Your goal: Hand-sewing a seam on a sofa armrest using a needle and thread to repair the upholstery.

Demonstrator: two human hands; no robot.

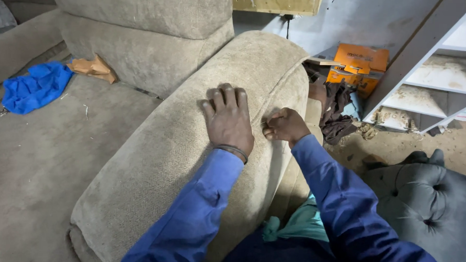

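Observation:
A beige fabric sofa armrest [159, 159] runs from the bottom left up to the middle. My left hand [227, 118] lies flat on top of it, fingers spread and pressing on the cloth. My right hand [285, 126] is beside it at the armrest's outer edge, fingers closed and pinching the fabric along a seam. Both arms wear blue sleeves, and a dark band sits on the left wrist.
Sofa seat [30, 160] at left carries a blue cloth [36, 85] and a crumpled tan scrap [93, 68]. An orange box [360, 65], dark rags [339, 111] and a white shelf unit [431, 76] stand at right. A grey tufted cushion [427, 200] lies lower right.

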